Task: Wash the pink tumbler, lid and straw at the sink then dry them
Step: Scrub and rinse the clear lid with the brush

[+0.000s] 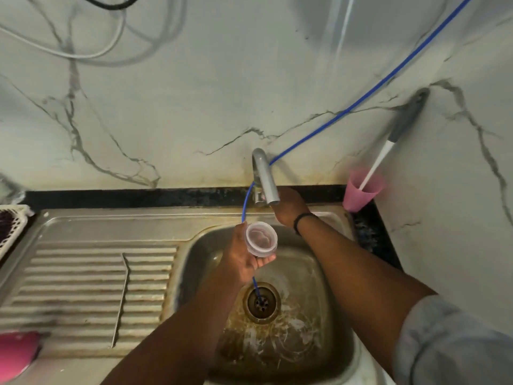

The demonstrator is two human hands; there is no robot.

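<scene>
Holding the tumbler (261,239) mouth-up over the sink basin (313,276), the left hand (244,259) wraps its fingers around the cup's lower part, just below the tap (265,179). The right hand (288,207) reaches behind the tap's spout at the back of the sink; how its fingers are set cannot be told. A thin blue tube (361,98) runs down the marbled wall, past the tap and into the drain (261,301). A pink cup (361,193) with a brush (388,151) stands at the right corner, apart from both hands.

Both arms (347,262) outstretched (left fingers (266,261) curled)
</scene>
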